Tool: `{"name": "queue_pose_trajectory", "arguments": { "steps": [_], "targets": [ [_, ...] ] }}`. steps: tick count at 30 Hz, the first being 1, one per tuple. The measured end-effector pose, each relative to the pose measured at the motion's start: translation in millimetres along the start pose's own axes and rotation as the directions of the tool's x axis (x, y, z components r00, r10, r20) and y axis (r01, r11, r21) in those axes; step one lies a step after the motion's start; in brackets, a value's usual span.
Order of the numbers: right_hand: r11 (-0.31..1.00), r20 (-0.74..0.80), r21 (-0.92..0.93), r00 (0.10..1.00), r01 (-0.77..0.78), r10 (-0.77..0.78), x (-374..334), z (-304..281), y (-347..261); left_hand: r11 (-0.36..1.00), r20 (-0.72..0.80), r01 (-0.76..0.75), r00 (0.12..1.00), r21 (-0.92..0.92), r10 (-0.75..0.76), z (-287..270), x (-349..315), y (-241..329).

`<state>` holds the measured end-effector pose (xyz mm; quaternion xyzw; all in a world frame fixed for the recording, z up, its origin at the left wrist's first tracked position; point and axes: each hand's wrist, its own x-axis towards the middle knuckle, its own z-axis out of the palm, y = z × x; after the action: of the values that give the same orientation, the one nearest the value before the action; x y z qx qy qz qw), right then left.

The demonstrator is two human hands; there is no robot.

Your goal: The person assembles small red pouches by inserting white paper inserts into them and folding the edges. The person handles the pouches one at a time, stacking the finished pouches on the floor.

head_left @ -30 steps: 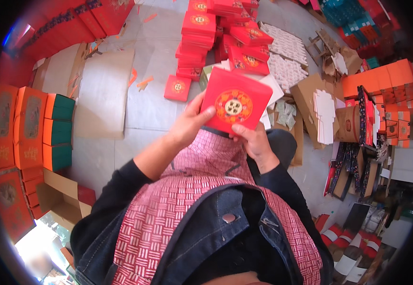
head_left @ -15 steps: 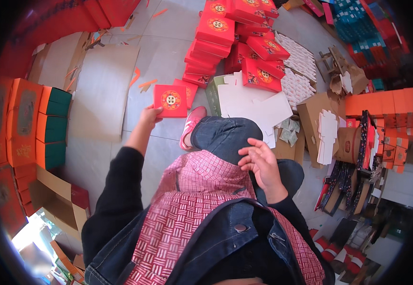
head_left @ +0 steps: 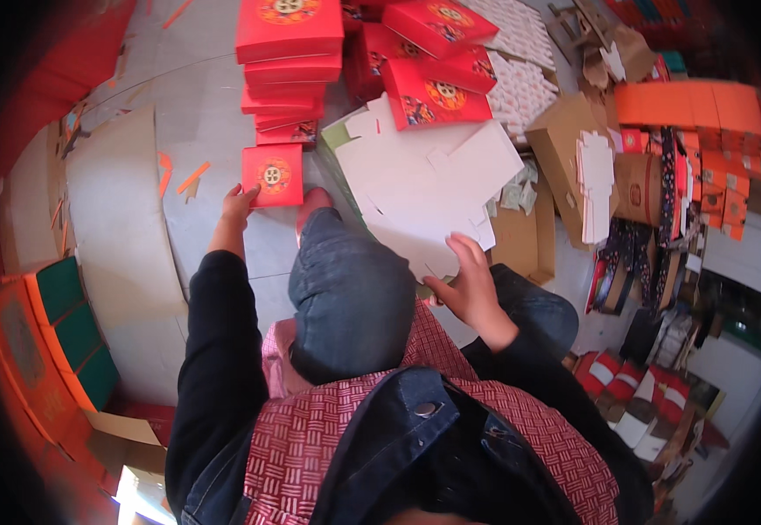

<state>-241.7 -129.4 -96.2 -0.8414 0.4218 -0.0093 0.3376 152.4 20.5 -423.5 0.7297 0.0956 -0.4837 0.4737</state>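
Observation:
My left hand (head_left: 238, 206) grips the near left corner of a square red gift box (head_left: 286, 159) with a round gold emblem on top. The box is just in front of a tall stack of similar red boxes (head_left: 291, 74); whether it touches the floor, I cannot tell. Several more red boxes (head_left: 440, 94) lie heaped and tilted to the right of the stack. My right hand (head_left: 478, 296) hovers near my knees with fingers apart and nothing in it. Just beyond it lie flat white cardboard blanks (head_left: 411, 197).
An open brown carton (head_left: 520, 241) holds small pale packets (head_left: 518, 191). White wrapped pieces (head_left: 512, 96) fill trays at the far right. A flat cardboard sheet (head_left: 122, 206) lies on the floor to the left, beside orange and green boxes (head_left: 70, 328). Orange boxes (head_left: 691, 109) stand at the right.
My view has shifted forward, and the stacks appear nearer. My left hand, holding the red box, has come closer to the stack. My right hand has turned, thumb apart, close to the white blanks.

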Motion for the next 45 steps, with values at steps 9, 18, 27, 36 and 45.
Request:
{"name": "queue_pose_trajectory", "arguments": {
  "steps": [9,18,27,36,45],
  "targets": [
    [0.866,0.151,-0.499,0.984,-0.004,0.092,33.1,69.9,34.9,0.988,-0.174,-0.042,0.982,0.15,0.069,17.4,-74.4,44.2],
    [0.952,0.172,-0.21,0.967,0.222,-0.188,30.9,68.6,70.4,0.977,0.159,-0.209,0.964,-0.038,0.213,-7.9,-161.1,14.5],
    [0.96,0.027,-0.198,0.98,0.198,-0.197,25.2,74.3,70.8,0.97,0.187,-0.237,0.952,-0.054,0.243,-47.3,-286.6,-7.4],
    [0.924,0.021,-0.118,0.931,0.365,-0.365,33.3,74.7,85.5,0.976,0.113,-0.191,0.973,-0.109,0.203,-74.1,-332.7,-22.3],
    [0.986,-0.413,0.038,0.901,0.164,-0.134,10.1,-38.0,26.1,0.64,0.028,-0.733,0.663,0.229,0.748,12.6,-407.5,78.9]
  ]
}}
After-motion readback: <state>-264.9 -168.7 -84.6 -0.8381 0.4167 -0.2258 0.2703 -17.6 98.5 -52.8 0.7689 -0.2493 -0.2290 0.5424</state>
